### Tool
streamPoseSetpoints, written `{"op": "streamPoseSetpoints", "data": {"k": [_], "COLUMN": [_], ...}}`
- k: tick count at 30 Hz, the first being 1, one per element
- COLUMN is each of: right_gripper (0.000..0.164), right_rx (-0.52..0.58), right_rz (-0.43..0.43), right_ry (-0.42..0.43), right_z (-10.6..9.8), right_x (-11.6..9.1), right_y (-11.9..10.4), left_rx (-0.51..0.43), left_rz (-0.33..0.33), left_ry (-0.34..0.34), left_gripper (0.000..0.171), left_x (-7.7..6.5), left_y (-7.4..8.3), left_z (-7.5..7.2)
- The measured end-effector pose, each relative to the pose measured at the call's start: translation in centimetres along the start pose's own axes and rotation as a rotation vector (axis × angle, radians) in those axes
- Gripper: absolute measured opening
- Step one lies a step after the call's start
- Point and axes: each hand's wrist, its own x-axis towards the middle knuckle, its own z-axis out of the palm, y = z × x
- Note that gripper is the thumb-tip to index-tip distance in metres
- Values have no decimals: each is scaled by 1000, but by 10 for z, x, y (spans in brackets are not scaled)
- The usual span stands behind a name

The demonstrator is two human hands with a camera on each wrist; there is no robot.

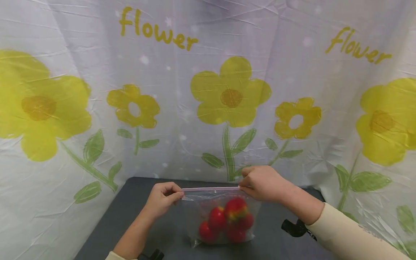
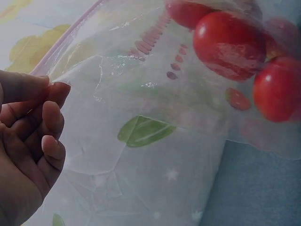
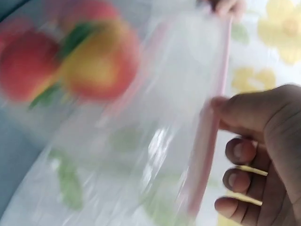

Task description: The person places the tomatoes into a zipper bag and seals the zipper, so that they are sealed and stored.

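A clear zip bag [image 1: 195, 216] with a pink zip strip along its top hangs upright between my two hands. Inside it, round red fruits [image 1: 217, 218] are bunched toward the lower right, one of them red and yellow with green leaves in the right wrist view. My left hand [image 1: 163, 198] pinches the left top corner of the bag between thumb and forefinger. With thumb and forefinger, my right hand [image 1: 262, 183] grips the zip strip [image 3: 207, 155] near its right end. The other fingers of both hands curl loosely beside the bag.
A dark grey table [image 1: 136, 195] lies beneath the bag. Behind and on both sides hangs a pale curtain [image 1: 175, 144] printed with yellow flowers and the word flower. Black wrist mounts [image 1: 294, 228] sit at both forearms.
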Motion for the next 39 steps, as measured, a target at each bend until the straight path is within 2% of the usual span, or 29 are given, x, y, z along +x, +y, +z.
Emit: {"op": "streamPoseSetpoints", "data": {"k": [4,8,13,19,24,28,33,39], "right_gripper": [6,2,2,7,8,11,18,15], "right_rx": [50,53,29,26,58,82,143,211], "right_rz": [8,20,29,72,102,108,106,68], "right_ry": [34,78,80,63,84,104,93,107], "right_z": [-4,-6,-8,-16,-26,-32,-34,-31], "right_x": [-33,-55,-64,-64,-65,-65,-61,-42], "right_y": [21,32,30,23,14,1,-21,-52], "left_rx": [16,20,9,-16,-48,-70,-77,-67], "left_rz": [-13,-3,-19,-101,-153,-185,-210,-225], "left_ry": [10,11,19,83,117,143,156,143], "left_gripper": [13,13,12,8,12,12,11,11], "left_x": [-1,-1,3,17,39,64,98,132], "left_y": [0,-1,-3,-7,-8,-5,-3,-5], "left_z": [0,3,6,7,10,17,32,50]}}
